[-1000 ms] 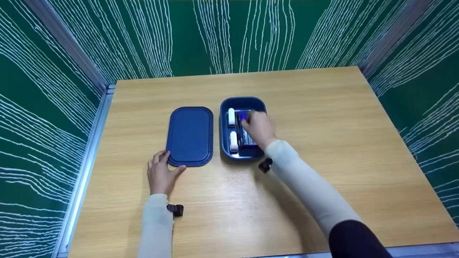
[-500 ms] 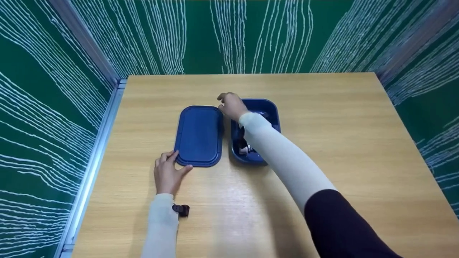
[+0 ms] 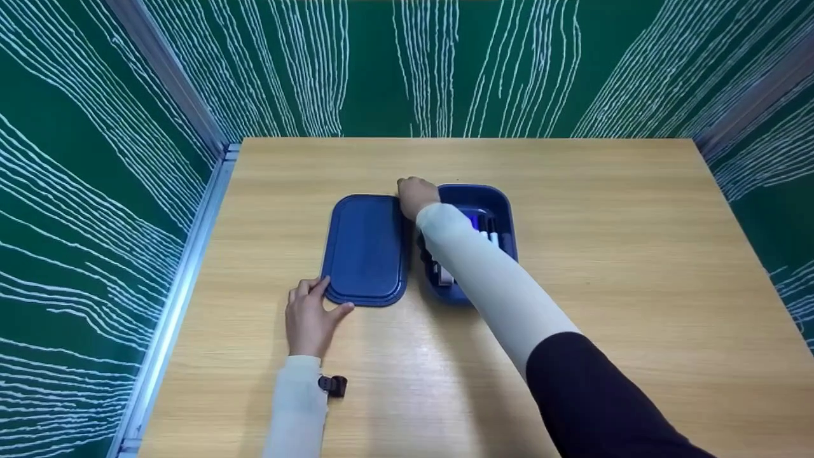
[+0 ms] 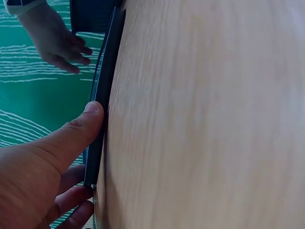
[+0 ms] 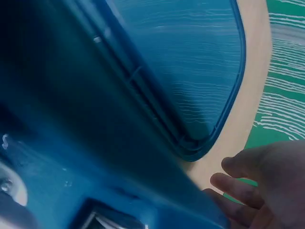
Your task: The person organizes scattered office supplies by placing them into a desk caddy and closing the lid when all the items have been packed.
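A dark blue rectangular lid (image 3: 367, 251) lies flat on the table. My left hand (image 3: 309, 321) holds its near left corner, thumb (image 4: 78, 131) against the edge and fingers round the side. To the right of the lid stands a blue box (image 3: 512, 232), uncovered. My right hand (image 3: 417, 196) is at the lid's far right corner, its forearm crossing over the box. In the right wrist view its fingers (image 5: 240, 191) are loosely bent beside the box wall, with nothing seen between them. Markers (image 3: 489, 232) and a white piece (image 3: 444, 277) show inside the box; the sleeve hides the rest.
The wooden table (image 3: 610, 254) extends round the lid and box. Green walls (image 3: 375, 70) with white wavy lines stand behind and at both sides. A metal rail (image 3: 184, 280) runs along the left edge.
My right hand has left the inside of the box and moved left to the lid's far right corner, its fingers lowering there. My left hand stays at the near left corner.
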`<state>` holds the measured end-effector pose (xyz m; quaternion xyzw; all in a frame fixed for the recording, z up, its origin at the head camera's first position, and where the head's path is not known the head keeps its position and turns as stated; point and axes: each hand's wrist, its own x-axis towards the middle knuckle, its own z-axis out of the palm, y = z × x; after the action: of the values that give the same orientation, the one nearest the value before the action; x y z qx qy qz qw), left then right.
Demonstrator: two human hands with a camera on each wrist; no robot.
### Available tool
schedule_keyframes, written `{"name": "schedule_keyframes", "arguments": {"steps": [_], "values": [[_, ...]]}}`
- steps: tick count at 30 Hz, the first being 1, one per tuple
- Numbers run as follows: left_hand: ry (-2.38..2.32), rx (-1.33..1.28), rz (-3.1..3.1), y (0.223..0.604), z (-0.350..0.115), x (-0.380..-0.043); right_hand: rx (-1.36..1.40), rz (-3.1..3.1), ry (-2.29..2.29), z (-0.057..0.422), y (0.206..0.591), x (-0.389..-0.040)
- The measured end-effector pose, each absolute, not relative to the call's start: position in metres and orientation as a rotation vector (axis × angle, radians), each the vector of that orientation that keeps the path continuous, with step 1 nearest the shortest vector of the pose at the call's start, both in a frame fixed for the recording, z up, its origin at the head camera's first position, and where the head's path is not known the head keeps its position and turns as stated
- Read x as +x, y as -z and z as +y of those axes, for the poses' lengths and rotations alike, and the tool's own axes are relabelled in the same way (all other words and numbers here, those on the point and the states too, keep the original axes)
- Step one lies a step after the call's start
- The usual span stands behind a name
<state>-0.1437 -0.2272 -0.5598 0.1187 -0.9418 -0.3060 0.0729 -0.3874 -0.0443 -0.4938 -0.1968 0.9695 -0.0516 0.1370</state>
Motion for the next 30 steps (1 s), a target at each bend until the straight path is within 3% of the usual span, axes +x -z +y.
{"name": "schedule_keyframes", "arguments": {"steps": [18, 30], "values": [[0.976, 0.351, -2.819, 0.558, -0.229, -0.144, -0.65, 2.617, 0.054, -0.038, 0.501, -0.397], [1.115, 0.427, -2.711, 0.555, -0.234, -0.146, -0.619, 2.664, 0.388, -0.042, 0.498, -0.406]]}}
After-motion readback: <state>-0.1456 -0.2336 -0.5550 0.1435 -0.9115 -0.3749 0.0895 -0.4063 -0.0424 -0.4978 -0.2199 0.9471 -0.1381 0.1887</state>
